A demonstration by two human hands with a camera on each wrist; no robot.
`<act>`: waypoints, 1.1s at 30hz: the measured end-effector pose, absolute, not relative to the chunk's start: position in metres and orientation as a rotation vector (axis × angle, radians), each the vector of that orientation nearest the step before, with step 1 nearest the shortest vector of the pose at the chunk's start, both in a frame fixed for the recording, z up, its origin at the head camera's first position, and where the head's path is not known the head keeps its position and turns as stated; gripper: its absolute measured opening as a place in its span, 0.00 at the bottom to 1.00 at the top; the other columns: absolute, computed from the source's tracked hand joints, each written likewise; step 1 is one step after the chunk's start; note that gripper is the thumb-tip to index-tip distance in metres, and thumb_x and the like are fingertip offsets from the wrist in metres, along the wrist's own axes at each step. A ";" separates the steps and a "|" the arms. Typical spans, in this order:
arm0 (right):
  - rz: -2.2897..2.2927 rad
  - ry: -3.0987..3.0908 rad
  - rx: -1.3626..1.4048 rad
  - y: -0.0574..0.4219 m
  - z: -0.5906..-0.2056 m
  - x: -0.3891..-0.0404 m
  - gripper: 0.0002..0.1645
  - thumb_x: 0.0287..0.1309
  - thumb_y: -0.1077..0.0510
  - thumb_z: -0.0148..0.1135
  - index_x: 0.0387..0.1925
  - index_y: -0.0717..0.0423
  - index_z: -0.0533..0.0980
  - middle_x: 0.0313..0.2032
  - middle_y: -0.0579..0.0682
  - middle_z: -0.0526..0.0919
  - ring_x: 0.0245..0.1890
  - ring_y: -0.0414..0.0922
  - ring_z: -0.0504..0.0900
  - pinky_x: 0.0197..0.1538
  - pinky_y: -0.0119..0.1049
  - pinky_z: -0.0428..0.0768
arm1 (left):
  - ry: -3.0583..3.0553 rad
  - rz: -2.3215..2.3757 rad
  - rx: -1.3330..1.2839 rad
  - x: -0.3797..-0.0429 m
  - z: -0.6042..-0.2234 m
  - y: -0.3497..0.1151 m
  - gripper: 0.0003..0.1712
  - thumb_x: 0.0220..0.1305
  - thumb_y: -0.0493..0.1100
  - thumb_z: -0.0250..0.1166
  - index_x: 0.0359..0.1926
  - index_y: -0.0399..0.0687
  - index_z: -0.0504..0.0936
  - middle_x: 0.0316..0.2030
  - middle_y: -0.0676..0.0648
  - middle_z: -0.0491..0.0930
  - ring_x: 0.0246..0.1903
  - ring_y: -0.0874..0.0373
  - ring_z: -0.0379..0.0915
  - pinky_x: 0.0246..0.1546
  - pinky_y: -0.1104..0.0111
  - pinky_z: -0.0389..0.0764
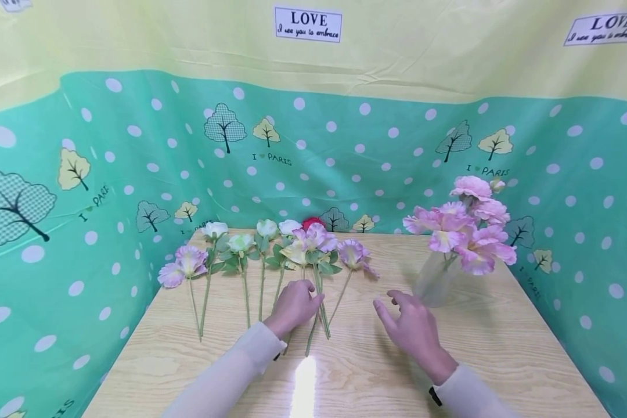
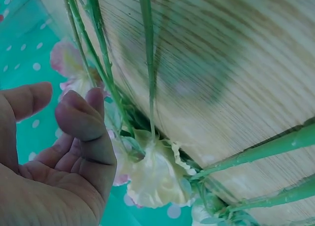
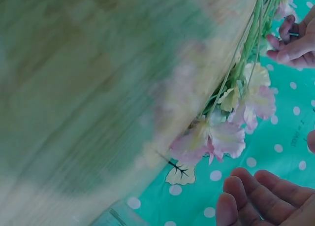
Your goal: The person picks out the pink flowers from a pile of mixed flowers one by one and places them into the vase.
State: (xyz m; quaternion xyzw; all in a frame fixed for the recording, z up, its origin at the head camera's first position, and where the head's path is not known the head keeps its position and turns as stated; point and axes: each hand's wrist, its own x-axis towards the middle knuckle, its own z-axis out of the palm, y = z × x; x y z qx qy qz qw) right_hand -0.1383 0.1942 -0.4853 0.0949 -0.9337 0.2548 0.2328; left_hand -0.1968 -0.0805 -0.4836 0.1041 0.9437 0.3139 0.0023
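My left hand (image 1: 294,305) hovers over flower stems mid-table, fingers loosely bent. In the left wrist view, a gap separates thumb and forefinger, and nothing is pinched between them. Just past that hand lie a cream-yellow flower (image 2: 156,177) and a purple-pink iris-like flower (image 1: 316,237), their green stems toward me. Another purple flower (image 1: 351,254) lies a little to the right. My right hand (image 1: 414,326) is held above the wood with relaxed, empty fingers. Close to it stands a frosted vase (image 1: 435,280) with several pink flowers (image 1: 462,223) in it.
White roses (image 1: 240,242) and a purple flower (image 1: 190,261) lie in a row on the left of the wooden table (image 1: 376,377). Something red (image 1: 312,223) shows at the back edge. A green dotted curtain (image 1: 345,157) encloses the back and sides.
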 end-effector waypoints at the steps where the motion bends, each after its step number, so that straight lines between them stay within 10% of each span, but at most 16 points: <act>1: 0.699 -2.568 0.265 0.193 -0.486 -0.137 0.26 0.65 0.42 0.68 0.49 0.61 0.83 0.38 0.58 0.88 0.35 0.54 0.86 0.33 0.50 0.84 | 2.960 0.983 0.321 -0.198 -0.484 -0.080 0.21 0.68 0.49 0.69 0.48 0.34 0.86 0.29 0.45 0.86 0.19 0.62 0.75 0.30 0.62 0.82; 5: 0.712 -2.588 0.271 0.191 -0.487 -0.133 0.27 0.65 0.42 0.68 0.50 0.61 0.83 0.39 0.58 0.88 0.36 0.55 0.86 0.34 0.51 0.84 | 2.981 0.953 0.311 -0.203 -0.487 -0.079 0.20 0.67 0.49 0.70 0.46 0.34 0.86 0.34 0.41 0.87 0.19 0.61 0.74 0.31 0.62 0.83; 10: 0.713 -2.600 0.271 0.191 -0.490 -0.131 0.28 0.65 0.41 0.68 0.50 0.62 0.83 0.39 0.58 0.88 0.36 0.55 0.86 0.32 0.49 0.84 | 2.978 0.930 0.305 -0.210 -0.490 -0.077 0.17 0.68 0.49 0.70 0.33 0.36 0.85 0.16 0.51 0.75 0.13 0.63 0.62 0.18 0.68 0.70; 20: 0.717 -2.585 0.263 0.192 -0.493 -0.131 0.27 0.64 0.42 0.69 0.50 0.61 0.83 0.38 0.58 0.87 0.34 0.53 0.85 0.30 0.47 0.83 | 3.009 0.886 0.315 -0.215 -0.496 -0.070 0.33 0.67 0.48 0.70 0.10 0.53 0.61 0.08 0.58 0.51 0.11 0.63 0.50 0.14 0.70 0.57; 33: 0.713 -2.549 0.268 0.192 -0.495 -0.129 0.25 0.62 0.44 0.72 0.48 0.61 0.84 0.36 0.58 0.87 0.32 0.52 0.85 0.27 0.45 0.82 | 2.963 0.851 0.250 -0.216 -0.498 -0.071 0.36 0.67 0.45 0.69 0.04 0.54 0.64 0.03 0.59 0.55 0.07 0.65 0.52 0.10 0.71 0.56</act>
